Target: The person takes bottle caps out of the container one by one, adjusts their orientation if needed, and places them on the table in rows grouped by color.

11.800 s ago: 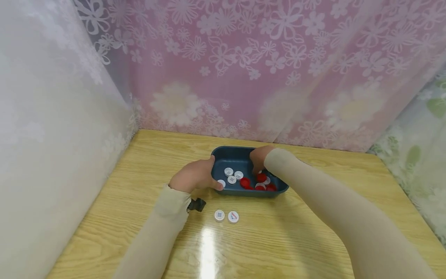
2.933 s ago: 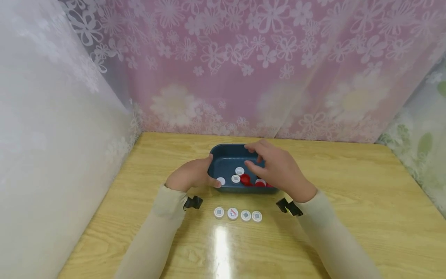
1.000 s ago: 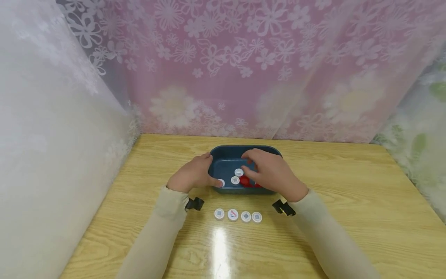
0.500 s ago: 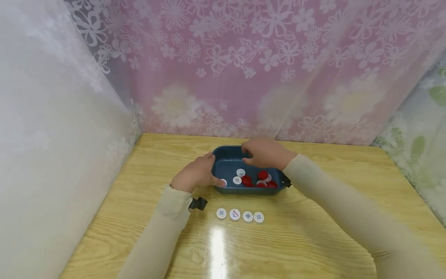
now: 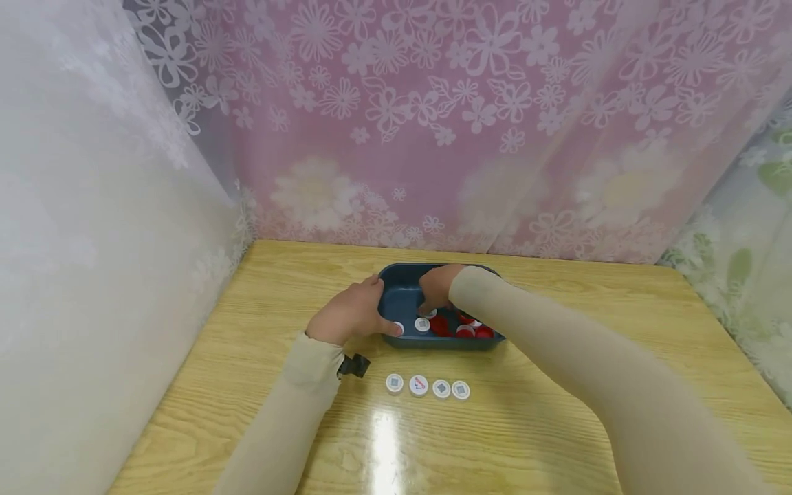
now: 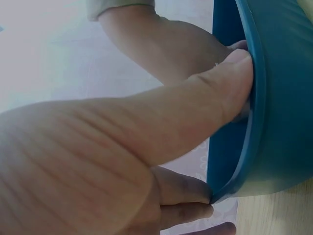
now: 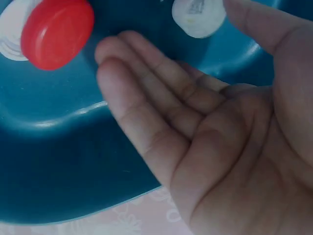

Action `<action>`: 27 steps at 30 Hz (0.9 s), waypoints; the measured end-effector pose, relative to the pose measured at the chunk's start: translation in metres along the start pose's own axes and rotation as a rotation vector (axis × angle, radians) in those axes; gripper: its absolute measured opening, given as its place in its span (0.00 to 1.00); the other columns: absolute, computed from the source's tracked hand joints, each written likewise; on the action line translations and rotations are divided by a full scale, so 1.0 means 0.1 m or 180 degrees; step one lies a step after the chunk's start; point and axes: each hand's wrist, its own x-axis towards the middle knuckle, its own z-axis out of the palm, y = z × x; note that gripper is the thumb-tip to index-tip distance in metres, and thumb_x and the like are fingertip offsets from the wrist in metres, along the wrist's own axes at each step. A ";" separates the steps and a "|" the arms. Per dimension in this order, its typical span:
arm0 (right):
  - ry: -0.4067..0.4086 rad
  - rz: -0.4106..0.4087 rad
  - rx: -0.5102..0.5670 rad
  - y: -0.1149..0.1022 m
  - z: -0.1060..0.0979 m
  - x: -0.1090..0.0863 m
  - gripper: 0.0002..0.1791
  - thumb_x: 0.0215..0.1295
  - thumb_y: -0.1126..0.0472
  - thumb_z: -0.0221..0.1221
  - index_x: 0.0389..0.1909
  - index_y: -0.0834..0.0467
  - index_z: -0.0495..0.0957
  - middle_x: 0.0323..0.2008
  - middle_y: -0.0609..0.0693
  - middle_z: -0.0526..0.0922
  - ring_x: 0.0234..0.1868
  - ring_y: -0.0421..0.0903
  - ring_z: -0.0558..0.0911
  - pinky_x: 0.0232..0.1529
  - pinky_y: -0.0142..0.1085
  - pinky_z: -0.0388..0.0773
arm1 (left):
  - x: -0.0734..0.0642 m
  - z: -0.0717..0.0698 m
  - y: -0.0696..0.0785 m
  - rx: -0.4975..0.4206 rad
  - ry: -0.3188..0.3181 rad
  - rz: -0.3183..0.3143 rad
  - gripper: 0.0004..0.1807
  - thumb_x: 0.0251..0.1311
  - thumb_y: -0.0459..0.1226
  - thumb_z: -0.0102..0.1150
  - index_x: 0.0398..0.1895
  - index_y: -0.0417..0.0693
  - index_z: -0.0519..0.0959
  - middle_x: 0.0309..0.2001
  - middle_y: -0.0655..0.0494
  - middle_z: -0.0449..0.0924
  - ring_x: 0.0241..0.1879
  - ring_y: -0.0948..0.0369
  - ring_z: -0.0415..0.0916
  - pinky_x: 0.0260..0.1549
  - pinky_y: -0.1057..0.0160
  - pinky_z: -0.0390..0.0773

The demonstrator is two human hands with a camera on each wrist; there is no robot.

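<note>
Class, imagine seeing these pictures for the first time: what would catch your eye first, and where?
Probably the red caps, vivid inside the blue tray, toward its near side from the middle rightward, by the right hand. Next, the four white caps in a row on the wood-grain table, in front of the tray.

Worktop (image 5: pixel 680 330) is yellow wood-grain. Pink floral cloth (image 5: pixel 396 158) lines its far edge; white cloth (image 5: pixel 117 227), left edge; leaf-print cloth (image 5: pixel 745 258), right edge. Glare (image 5: pixel 385 447) streaks toward near edge.
</note>
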 end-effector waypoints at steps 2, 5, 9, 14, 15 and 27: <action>-0.0052 0.0030 0.0028 -0.02 0.02 0.06 0.23 0.70 0.43 0.64 0.52 0.58 0.80 0.32 0.52 0.85 0.28 0.46 0.84 0.33 0.39 0.82 | 0.00 0.00 0.00 -0.0011 -0.0001 -0.0005 0.59 0.58 0.57 0.73 0.83 0.41 0.52 0.84 0.49 0.45 0.81 0.47 0.50 0.75 0.47 0.61; -0.0026 -0.0029 -0.0092 -0.04 0.05 0.13 0.27 0.70 0.46 0.64 0.62 0.58 0.75 0.35 0.51 0.84 0.32 0.46 0.84 0.37 0.40 0.84 | -0.01 0.01 0.00 -0.0016 -0.0017 0.0011 0.59 0.59 0.58 0.73 0.83 0.41 0.51 0.84 0.48 0.45 0.81 0.47 0.50 0.75 0.47 0.61; 0.0117 -0.0253 -0.0392 -0.03 0.04 0.13 0.23 0.70 0.51 0.64 0.62 0.56 0.77 0.42 0.49 0.85 0.40 0.47 0.82 0.50 0.42 0.82 | 0.00 0.01 -0.01 -0.0026 -0.0025 0.0014 0.59 0.59 0.57 0.73 0.83 0.41 0.51 0.84 0.49 0.45 0.81 0.47 0.50 0.75 0.47 0.61; 0.0425 -0.0646 -0.0329 0.00 -0.02 -0.09 0.19 0.73 0.55 0.62 0.60 0.58 0.80 0.52 0.51 0.85 0.51 0.49 0.83 0.59 0.45 0.80 | 0.00 0.02 -0.02 -0.0024 -0.0014 -0.0012 0.59 0.59 0.57 0.73 0.83 0.42 0.51 0.84 0.49 0.44 0.81 0.48 0.50 0.75 0.47 0.62; 0.0551 -0.0766 -0.0304 0.02 -0.01 -0.15 0.19 0.74 0.55 0.62 0.60 0.58 0.81 0.52 0.51 0.85 0.51 0.49 0.84 0.58 0.45 0.81 | 0.00 0.02 -0.01 -0.0023 -0.0023 -0.0018 0.59 0.58 0.58 0.73 0.83 0.42 0.51 0.84 0.49 0.44 0.81 0.48 0.50 0.75 0.47 0.62; 0.2088 -0.1937 0.0828 0.28 0.75 -1.26 0.07 0.77 0.49 0.59 0.46 0.45 0.82 0.35 0.33 0.76 0.30 0.36 0.74 0.34 0.31 0.75 | 0.00 0.05 0.01 -0.0048 0.0054 -0.0039 0.60 0.58 0.58 0.74 0.83 0.41 0.52 0.84 0.49 0.46 0.80 0.48 0.51 0.74 0.46 0.63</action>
